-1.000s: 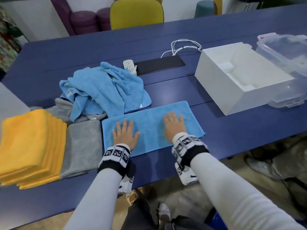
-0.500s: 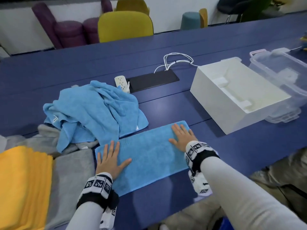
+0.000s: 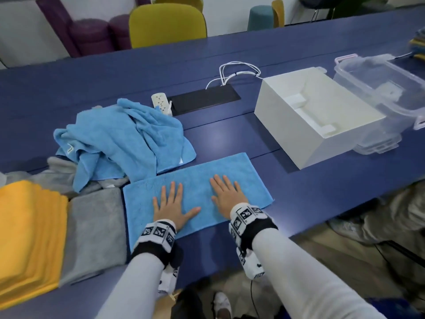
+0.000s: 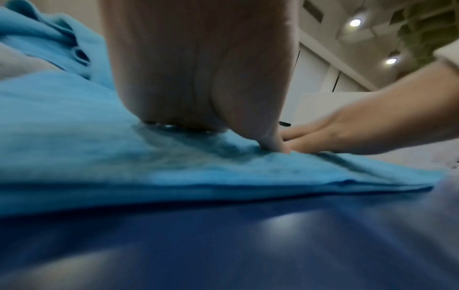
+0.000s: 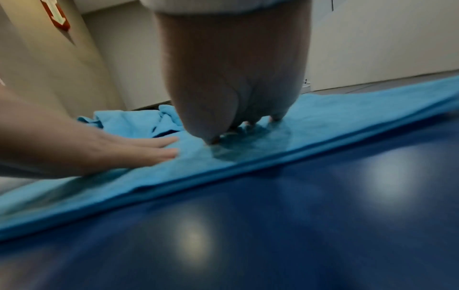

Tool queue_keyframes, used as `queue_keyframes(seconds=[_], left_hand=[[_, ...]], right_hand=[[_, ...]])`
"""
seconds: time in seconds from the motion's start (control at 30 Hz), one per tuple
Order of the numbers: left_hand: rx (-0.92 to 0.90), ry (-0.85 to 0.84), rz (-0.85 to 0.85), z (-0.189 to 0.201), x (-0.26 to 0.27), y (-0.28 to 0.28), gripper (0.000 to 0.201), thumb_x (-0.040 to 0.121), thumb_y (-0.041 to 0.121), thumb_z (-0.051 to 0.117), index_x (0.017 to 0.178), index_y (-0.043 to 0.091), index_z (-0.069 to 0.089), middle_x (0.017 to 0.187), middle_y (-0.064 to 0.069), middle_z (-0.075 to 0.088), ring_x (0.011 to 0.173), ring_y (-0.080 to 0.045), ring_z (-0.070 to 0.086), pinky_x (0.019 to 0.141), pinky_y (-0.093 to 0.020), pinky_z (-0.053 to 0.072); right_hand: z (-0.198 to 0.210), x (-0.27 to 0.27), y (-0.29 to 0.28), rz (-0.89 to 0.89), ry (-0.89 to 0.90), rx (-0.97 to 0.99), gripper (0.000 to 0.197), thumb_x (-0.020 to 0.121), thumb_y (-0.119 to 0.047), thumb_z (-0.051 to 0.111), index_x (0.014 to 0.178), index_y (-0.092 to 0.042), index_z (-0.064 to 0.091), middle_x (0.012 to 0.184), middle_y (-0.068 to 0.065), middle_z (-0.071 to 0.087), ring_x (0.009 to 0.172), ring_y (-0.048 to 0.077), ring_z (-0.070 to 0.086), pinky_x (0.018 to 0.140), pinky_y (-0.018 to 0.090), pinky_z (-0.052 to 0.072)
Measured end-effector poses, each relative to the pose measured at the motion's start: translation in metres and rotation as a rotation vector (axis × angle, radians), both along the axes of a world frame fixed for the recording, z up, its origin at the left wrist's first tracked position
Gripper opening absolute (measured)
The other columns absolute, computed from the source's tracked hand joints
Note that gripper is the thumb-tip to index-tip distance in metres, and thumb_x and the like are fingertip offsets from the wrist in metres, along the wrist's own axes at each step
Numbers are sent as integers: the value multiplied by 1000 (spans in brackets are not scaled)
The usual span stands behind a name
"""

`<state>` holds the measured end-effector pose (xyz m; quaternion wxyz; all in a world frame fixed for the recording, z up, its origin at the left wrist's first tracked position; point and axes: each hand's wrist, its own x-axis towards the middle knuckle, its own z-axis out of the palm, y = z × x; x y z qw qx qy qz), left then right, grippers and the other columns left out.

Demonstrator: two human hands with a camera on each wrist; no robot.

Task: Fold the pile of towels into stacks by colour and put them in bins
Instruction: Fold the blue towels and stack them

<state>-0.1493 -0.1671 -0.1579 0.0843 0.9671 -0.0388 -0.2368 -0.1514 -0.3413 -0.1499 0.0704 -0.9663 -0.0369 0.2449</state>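
At the far left of your dark blue tabletop [image 3: 230, 139] lies a stack of folded yellow plush towels [image 3: 27, 236], layered edges showing. Just right of it, touching, a folded grey fleecy towel [image 3: 94, 231]. Beyond these, a rumpled heap of light blue terry towels [image 3: 119, 137] sits over loose grey cloth.

In front of you, near the table's near edge: one light blue terry towel, folded into a long flat rectangle [image 3: 197, 180], nap soft and matte, its doubled edge visible in the left wrist view [image 4: 323, 182].

Your left hand [image 3: 172, 208] lies palm-down on its left half, fingers straight and spread, gripping nothing. Your right hand [image 3: 226, 194] lies flat on the right half, fingers extended, gripping nothing.

Farther back: a white power strip [image 3: 161, 102], a black rectangular panel [image 3: 204, 99], looped white cable [image 3: 236, 72].

Right: a white rigid rectangular bin [image 3: 305, 116], open-topped; touching its right side, a clear plastic tub with clip latches [image 3: 391, 88].
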Motion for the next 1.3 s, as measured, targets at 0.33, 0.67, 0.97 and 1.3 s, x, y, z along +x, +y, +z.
queue_keyframes(seconds=[0.33,0.67,0.97,1.3], left_hand=[[-50,-28,135,-6,-42,67,88,87,65,35,148,24,-13,155,5,-22,144,-20,-18,117,-46,-5],[30,-61,75,4,-48,52,83,91,57,38,150,16,-3,158,-1,-13,145,-26,-13,115,-49,-7],[-100,-82,-64,-8,-51,41,77,93,51,40,150,20,-2,158,2,-10,146,-22,-10,116,-42,-4],[-1232,129,709,26,-11,13,38,99,41,33,113,14,57,99,-2,65,82,-17,61,76,-27,48]], right_hand=[[-13,-38,-76,-183,-150,-26,52,103,-31,18,151,-24,-1,159,-6,-6,147,19,-4,119,40,5],[5,-30,-72,-805,-314,175,44,91,-7,49,133,-4,38,133,22,43,125,36,39,93,42,41],[23,-21,-80,-938,-245,357,10,82,-1,51,75,-7,49,84,12,55,78,28,54,68,32,43],[56,-61,52,-231,-389,273,34,94,-22,46,128,-21,49,115,13,63,107,36,58,84,39,43]])
